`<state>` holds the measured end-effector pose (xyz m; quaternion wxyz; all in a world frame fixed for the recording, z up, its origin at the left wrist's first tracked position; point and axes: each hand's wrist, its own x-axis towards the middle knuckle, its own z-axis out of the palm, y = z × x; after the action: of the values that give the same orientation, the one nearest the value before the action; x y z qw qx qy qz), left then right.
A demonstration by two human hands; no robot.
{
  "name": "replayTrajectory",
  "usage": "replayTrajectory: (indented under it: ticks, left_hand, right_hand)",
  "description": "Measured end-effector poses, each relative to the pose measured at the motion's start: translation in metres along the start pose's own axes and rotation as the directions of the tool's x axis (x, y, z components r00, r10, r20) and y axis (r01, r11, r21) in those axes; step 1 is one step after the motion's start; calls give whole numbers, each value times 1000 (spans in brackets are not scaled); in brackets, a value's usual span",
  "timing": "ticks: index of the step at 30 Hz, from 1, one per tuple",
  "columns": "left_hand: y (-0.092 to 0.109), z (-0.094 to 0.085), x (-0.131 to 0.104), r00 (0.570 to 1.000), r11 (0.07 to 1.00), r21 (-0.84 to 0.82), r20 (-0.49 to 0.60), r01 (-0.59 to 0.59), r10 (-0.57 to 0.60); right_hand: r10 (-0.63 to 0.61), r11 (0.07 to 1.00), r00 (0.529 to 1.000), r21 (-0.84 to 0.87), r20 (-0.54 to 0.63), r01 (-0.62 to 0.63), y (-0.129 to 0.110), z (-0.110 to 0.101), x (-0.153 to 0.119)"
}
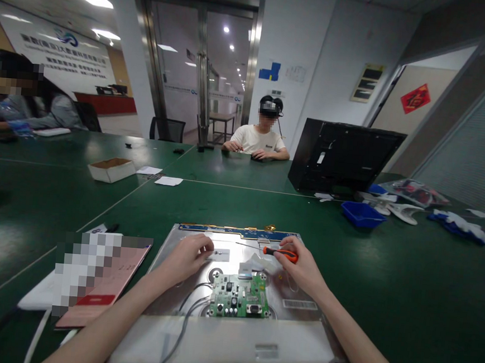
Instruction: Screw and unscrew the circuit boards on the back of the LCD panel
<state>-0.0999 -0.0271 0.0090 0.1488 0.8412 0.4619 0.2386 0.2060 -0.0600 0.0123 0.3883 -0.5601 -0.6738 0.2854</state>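
My right hand (303,269) is closed round the orange and black handle of a screwdriver (281,254), whose thin shaft points left. My left hand (189,255) has its fingers curled together; whatever they hold, if anything, is hidden. Just beside its fingertips, small dark screws (219,252) lie on a pale label. Both hands are over the metal back of a flat display panel (230,343). A green circuit board (239,296) sits on the panel's middle, with grey cables leading from its left side. Along the far edge runs a narrow blue circuit strip (222,231).
A pink booklet (111,283) and a white object lie left of the panel. Farther off are a small open box (112,169), a blue tray (363,214), a black monitor housing (341,155) and gloves (459,226). A person (258,138) sits across the table; another is at left.
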Motion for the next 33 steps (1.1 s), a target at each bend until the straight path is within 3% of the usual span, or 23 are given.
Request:
replayTrajectory:
  ticks: [6,11,16,22,29,33]
  left_hand:
    - [28,-11,-25,996,988,-153,88,14,0]
    - [37,-10,-44,984,976,-214,177,31,7]
    - [41,-6,-53,982,966,-257,177,-18,66]
    - [38,2,-61,974,946,-323,202,-33,103]
    - [37,5,-64,967,955,-296,241,-11,86]
    - [39,7,-63,964,948,-302,207,-100,167]
  right_hand:
    - [-12,1000,1000,3,-11,12,-1,2,1]
    - [-24,999,1000,24,7,23,-15,-1,2]
    - [-70,997,997,17,17,69,-45,-7,5]
    - [-233,969,971,-68,58,237,-98,-15,8]
    - [-360,856,879,-265,313,444,-150,-12,7]
    - [-398,782,849,-355,349,513,-160,-3,9]
